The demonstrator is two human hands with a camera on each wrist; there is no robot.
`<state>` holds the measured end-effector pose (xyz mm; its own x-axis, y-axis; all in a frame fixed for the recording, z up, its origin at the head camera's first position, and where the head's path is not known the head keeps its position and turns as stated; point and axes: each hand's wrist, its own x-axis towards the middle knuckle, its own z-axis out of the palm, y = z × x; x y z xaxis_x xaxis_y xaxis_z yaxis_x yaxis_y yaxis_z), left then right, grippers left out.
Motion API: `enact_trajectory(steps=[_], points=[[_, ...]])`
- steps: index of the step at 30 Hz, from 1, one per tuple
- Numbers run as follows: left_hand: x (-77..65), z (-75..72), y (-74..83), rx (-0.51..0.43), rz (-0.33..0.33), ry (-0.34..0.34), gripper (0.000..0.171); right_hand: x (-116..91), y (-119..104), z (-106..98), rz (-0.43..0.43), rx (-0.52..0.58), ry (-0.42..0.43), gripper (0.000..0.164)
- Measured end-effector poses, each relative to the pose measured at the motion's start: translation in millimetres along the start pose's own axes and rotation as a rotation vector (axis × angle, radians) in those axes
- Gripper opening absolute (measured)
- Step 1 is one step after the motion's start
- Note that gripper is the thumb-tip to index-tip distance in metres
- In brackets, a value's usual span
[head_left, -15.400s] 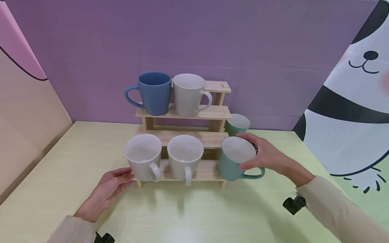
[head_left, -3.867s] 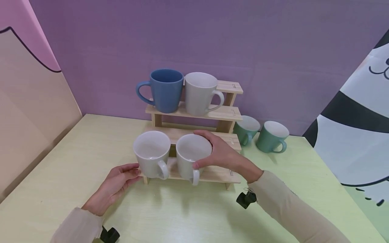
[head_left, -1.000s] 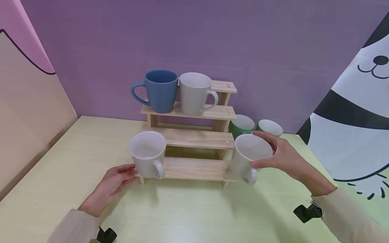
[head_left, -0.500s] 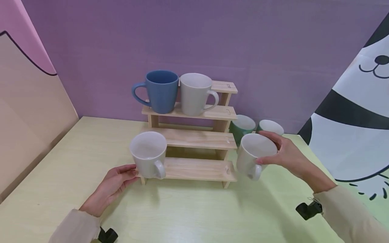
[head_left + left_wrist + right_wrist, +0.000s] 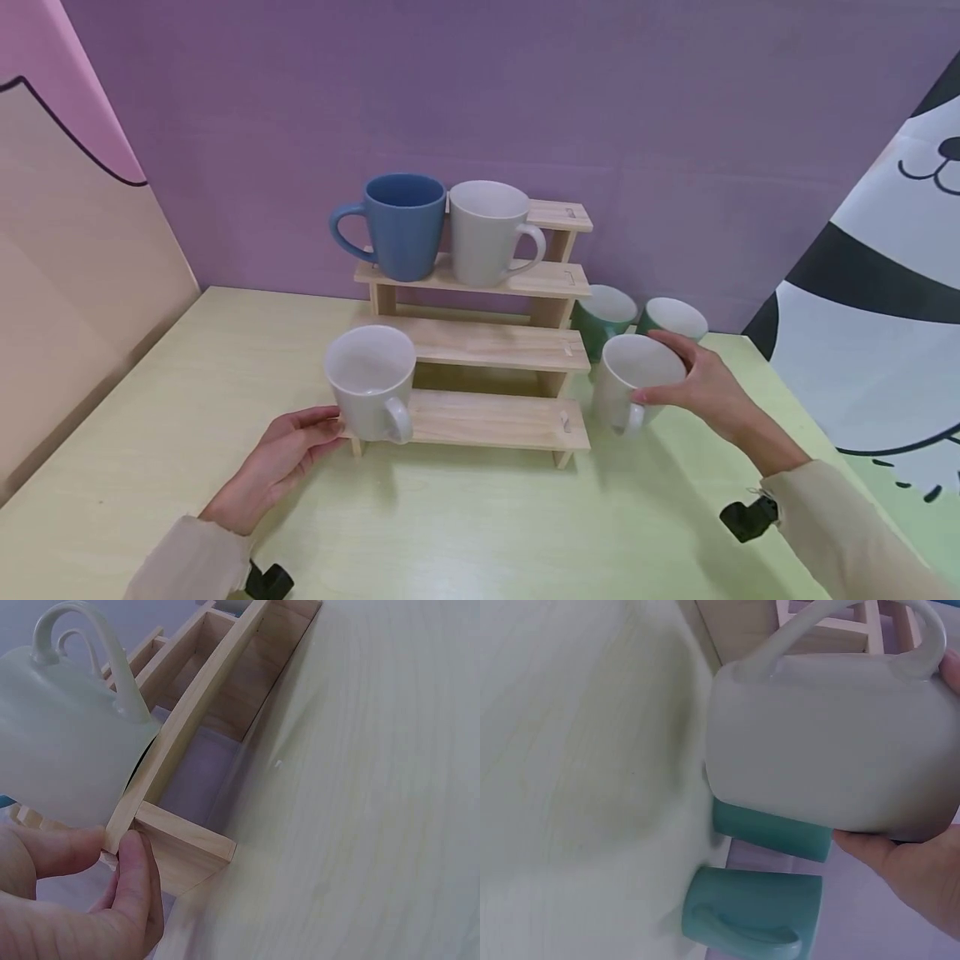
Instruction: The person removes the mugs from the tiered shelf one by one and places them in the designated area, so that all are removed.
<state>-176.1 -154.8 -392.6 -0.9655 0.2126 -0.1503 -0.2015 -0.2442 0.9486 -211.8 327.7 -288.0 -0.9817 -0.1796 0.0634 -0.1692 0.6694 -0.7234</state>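
Note:
My right hand (image 5: 708, 392) grips a white mug (image 5: 636, 375) by its rim and side, just right of the wooden tiered rack (image 5: 487, 417). Whether that mug's base touches the table cannot be told. My left hand (image 5: 281, 458) pinches the left end of the rack's lowest shelf between thumb and fingers, as the left wrist view shows at the shelf edge (image 5: 127, 814). Above that hand, another white mug (image 5: 367, 387) stands on the lowest shelf. Higher up on the rack sit a blue mug (image 5: 405, 229) and a third white mug (image 5: 486, 237).
Two green mugs, one (image 5: 600, 321) beside the rack and one (image 5: 660, 321) farther right, stand behind the held mug, partly hidden. The pale wooden table (image 5: 450, 533) extends in front of the rack, and a purple backdrop (image 5: 675, 150) rises behind it.
Earlier, my right hand held a green mug, now at the back right. Since then it took the white mug from the lowest shelf and carried it right. My left hand stayed put.

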Motion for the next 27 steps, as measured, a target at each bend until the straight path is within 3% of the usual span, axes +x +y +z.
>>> enact_trajectory(steps=[27], points=[[-1.2,1.7,0.2,-0.014,-0.008,-0.009,0.040,17.4,26.3,19.6,0.045,0.064,-0.007,0.090]])
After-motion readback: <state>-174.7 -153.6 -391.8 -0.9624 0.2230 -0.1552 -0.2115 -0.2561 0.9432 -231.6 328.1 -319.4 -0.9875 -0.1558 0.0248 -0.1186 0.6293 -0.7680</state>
